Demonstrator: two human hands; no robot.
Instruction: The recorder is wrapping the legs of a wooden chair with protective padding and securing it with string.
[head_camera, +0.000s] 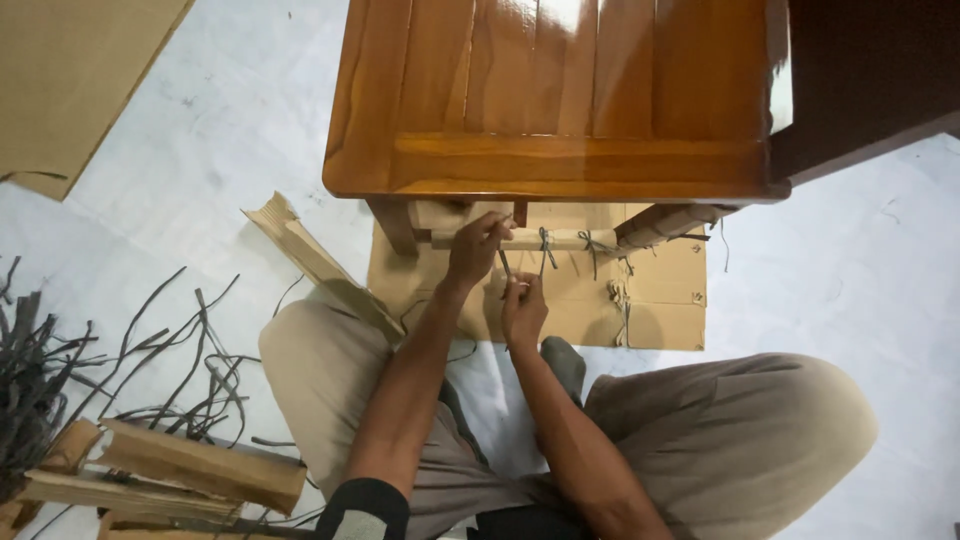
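Strap (503, 262), a thin dark strip, is hanging from the cardboard-wrapped rail (560, 239) under the glossy wooden chair (560, 95). Left hand (475, 250) is pressing against the rail, fingers clenched around the strap's upper end. Right hand (522, 308) is pinching the lower end just below. Recommended: keep tension even and pull straight, since neighbouring ties (590, 250) are sitting close and the wrap looks easily torn.

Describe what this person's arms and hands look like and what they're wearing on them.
Both arms are bare from the upper arm down, with no gloves, watch or rings visible on the left hand or the right hand. A short dark sleeve with a lighter grey band at its edge covers the left upper arm. The right arm's sleeve is out of frame. The fingers are bare.
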